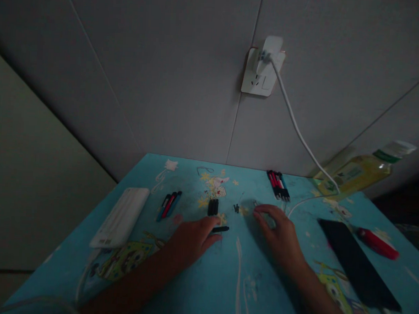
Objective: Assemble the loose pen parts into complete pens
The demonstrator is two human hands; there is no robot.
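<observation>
My left hand (195,236) is closed around a short black pen barrel (221,229), which sticks out past the thumb and fingers to the right. Just beyond it, several black pen barrels (213,206) lie side by side on the table. My right hand (279,230) is curled in a pinch, and a tiny silvery pen tip (255,203) shows at its fingertips. Between the two hands is a small cluster of short black pieces (236,208). To the left lie pens (169,205) with blue, red and black bodies.
A row of pens (278,184) lies at the back right. A white power bank (120,218) rests on the left of the blue table (208,276). On the right are a dark phone (359,263), a red object (378,243) and a yellow bottle (362,174). A white cable (293,116) hangs from the wall socket.
</observation>
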